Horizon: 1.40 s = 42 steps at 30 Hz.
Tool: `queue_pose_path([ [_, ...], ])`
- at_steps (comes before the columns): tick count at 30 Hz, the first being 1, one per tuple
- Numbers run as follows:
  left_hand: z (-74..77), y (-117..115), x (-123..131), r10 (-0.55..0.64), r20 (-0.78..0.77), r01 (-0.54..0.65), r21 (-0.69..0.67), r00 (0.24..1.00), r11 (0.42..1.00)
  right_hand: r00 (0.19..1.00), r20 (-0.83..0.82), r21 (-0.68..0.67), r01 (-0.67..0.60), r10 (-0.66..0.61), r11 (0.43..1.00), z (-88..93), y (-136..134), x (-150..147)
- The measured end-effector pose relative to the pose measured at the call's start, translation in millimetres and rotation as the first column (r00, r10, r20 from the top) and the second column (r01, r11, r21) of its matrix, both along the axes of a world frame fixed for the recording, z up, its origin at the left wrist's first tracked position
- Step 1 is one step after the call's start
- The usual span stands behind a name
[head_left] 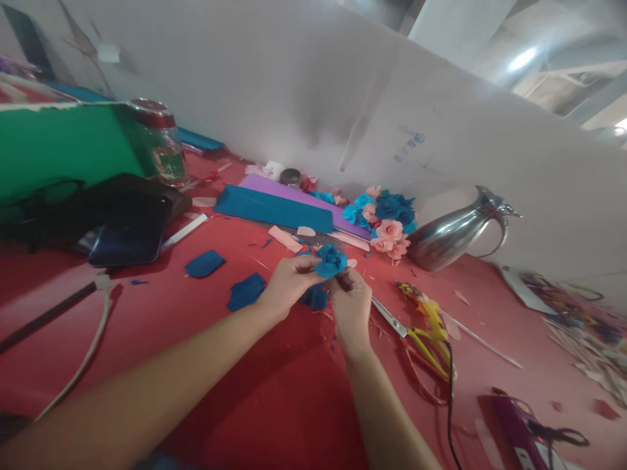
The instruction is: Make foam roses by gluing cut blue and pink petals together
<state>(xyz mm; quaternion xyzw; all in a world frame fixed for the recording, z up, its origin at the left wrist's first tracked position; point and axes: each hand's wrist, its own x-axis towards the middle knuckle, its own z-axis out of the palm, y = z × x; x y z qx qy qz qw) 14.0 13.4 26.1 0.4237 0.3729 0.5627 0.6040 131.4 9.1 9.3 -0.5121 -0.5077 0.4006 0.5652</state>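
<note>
Plainly, both hands meet just above the middle of the frame on a blue paper flower (pixel 330 260), held over the red desk (pixel 274 391). The left hand (pixel 289 284) pinches its fingertips on the petals at the flower's left side. The right hand (pixel 350 303) is closed around the base beneath the bloom.

To my eye the petals are being wrapped or shaped. That goes best with a firm right grip at the base, so the layers cannot slip, and light left fingertips, since thin paper tears easily.

By count:
- one flower in hand
- three loose blue paper pieces (pixel 204 263) on the desk, left of the hands and just under them
- one blue sheet (pixel 272 207) and one purple sheet (pixel 294 192) behind them
- one pair of scissors (pixel 416 333) to the right
- one metal jug (pixel 450 235) at right
- one glass jar (pixel 164 140) at upper left

The finished flowers (pixel 386 219), blue and pink, are packed too tightly to count.
</note>
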Motion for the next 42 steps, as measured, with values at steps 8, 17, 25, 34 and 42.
queue_pose_path([
  [8,-6.1,4,0,0.017,0.069,-0.016,-0.012,0.997,1.000,0.996,0.077,-0.014,-0.038,0.039,0.999,4.3,-4,-5],
  [17,-5.7,3,0,-0.021,0.063,0.021,0.012,0.998,1.000,0.997,0.073,-0.010,-0.027,0.027,1.000,4.6,-2,-2],
  [25,-9.7,5,0,0.031,-0.034,-0.029,0.058,0.999,0.998,0.988,0.154,0.050,0.002,-0.010,0.999,0.3,0,2],
  [34,-5.7,2,1,0.035,-0.028,-0.034,0.030,0.999,0.999,0.951,-0.308,-0.043,-0.027,0.012,0.999,11.3,1,4],
  [42,-6.1,1,1,0.064,-0.037,-0.061,0.066,0.997,0.996,0.950,-0.304,-0.039,-0.089,0.073,0.995,16.9,0,7],
])
